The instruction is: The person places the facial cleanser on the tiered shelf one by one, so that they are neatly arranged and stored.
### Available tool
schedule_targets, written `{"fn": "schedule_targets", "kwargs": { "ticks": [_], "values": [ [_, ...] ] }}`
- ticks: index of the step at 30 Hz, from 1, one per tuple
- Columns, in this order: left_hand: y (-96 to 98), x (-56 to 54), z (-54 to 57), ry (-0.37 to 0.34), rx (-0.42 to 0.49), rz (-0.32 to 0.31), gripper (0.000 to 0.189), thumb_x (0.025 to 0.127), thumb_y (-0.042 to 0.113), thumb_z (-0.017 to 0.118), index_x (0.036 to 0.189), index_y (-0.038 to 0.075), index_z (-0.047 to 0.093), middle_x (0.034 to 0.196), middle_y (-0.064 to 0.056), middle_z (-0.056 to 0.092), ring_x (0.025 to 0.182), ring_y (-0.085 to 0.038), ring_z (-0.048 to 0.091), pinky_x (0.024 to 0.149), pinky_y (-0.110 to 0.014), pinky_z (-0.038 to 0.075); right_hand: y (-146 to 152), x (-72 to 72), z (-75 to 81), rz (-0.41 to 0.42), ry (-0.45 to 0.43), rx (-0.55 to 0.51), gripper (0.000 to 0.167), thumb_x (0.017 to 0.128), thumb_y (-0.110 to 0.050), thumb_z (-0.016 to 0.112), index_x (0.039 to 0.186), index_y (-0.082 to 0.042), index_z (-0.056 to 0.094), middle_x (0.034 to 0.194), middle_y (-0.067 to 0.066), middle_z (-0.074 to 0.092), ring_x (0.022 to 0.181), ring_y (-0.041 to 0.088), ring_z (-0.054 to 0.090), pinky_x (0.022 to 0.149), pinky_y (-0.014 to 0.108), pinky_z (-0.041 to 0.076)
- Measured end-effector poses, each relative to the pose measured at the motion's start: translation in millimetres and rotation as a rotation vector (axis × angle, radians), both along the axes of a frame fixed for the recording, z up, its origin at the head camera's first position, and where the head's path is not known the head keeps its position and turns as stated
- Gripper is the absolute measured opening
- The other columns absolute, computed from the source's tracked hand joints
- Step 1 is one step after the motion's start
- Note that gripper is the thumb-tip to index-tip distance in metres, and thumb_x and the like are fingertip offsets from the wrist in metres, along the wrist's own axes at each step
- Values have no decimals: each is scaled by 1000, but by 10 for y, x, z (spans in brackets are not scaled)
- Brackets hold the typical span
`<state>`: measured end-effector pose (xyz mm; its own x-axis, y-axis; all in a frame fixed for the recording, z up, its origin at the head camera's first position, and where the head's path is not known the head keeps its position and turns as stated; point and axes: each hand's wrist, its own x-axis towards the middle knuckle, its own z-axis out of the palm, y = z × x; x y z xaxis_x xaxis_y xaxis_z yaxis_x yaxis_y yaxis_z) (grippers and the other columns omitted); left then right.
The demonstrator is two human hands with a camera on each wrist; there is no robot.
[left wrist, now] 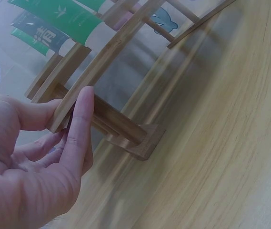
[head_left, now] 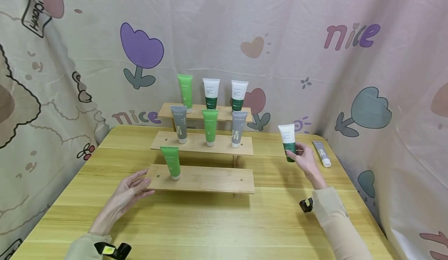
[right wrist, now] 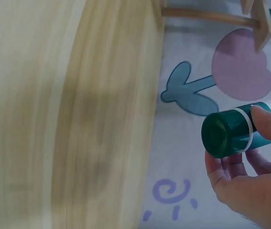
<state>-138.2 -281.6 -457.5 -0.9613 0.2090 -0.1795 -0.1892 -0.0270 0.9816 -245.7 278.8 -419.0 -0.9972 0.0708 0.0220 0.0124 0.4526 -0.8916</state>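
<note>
A tiered wooden display rack [head_left: 217, 179] stands on the table. Its lowest board's left end is pinched by my left hand [head_left: 130, 192], thumb on one face and fingers on the other, as the left wrist view shows. Close to that hand, a green tube [head_left: 171, 162] stands cap down on the lowest board. To the right of the rack, my right hand [head_left: 305, 159] holds a white and dark-green squeeze tube [head_left: 287, 135] upright above the table. The tube's dark-green cap [right wrist: 217, 134] faces the camera in the right wrist view.
Grey tubes [head_left: 238, 127] flank a green tube [head_left: 210, 125] on the middle board. A green tube [head_left: 186, 90] and two white-and-green tubes [head_left: 211, 90] stand on the top board. Another grey tube [head_left: 321, 153] lies at the table's right edge. A printed curtain [head_left: 210, 26] hangs behind.
</note>
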Motion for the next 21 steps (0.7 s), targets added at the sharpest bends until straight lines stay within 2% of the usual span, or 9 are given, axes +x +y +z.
{"fn": "schedule_targets", "kwargs": {
  "ticks": [2,6,10,13,15,19,21],
  "values": [
    [-2,0,-1,1,3,-1,76,108,15,47,157,-8,-5,163,-36,0,101,3,64,94,-19,61,-28,17,25,16,6,-16,50,99,-6,60,142,13,43,133,33,54,100,13,58,80,8,54],
    [-4,0,-2,4,2,-2,76,108,15,47,157,-8,-6,163,-35,-1,100,3,64,93,-19,61,-88,67,80,44,16,-18,52,98,-7,62,143,12,42,135,34,53,110,25,59,86,11,54],
    [1,0,4,8,-3,1,76,108,15,48,157,-9,-5,163,-36,-1,101,3,64,93,-19,61,-153,117,129,73,27,-17,52,98,-7,62,143,11,43,137,33,54,121,36,58,100,26,56],
    [4,3,8,8,0,4,76,108,15,48,157,-9,-5,163,-36,0,100,3,65,93,-18,61,-210,149,157,98,38,-24,53,97,-7,64,143,10,44,137,33,55,124,38,57,107,36,55],
    [5,5,11,8,4,3,76,108,15,47,157,-8,-5,162,-36,0,100,3,65,93,-18,61,-249,168,173,114,44,-25,53,97,-7,65,143,9,44,137,32,56,124,37,57,107,33,55],
    [6,9,14,10,6,0,76,108,15,47,157,-8,-6,162,-36,0,100,3,65,93,-18,61,-338,214,217,143,56,-42,52,95,-6,67,140,8,47,134,30,58,119,31,59,99,20,54],
    [7,9,14,10,5,0,76,108,16,47,157,-8,-6,162,-36,0,100,3,65,93,-18,61,-381,240,240,156,57,-53,51,94,-6,68,139,8,48,133,30,58,118,31,59,99,21,54]
  ]
}}
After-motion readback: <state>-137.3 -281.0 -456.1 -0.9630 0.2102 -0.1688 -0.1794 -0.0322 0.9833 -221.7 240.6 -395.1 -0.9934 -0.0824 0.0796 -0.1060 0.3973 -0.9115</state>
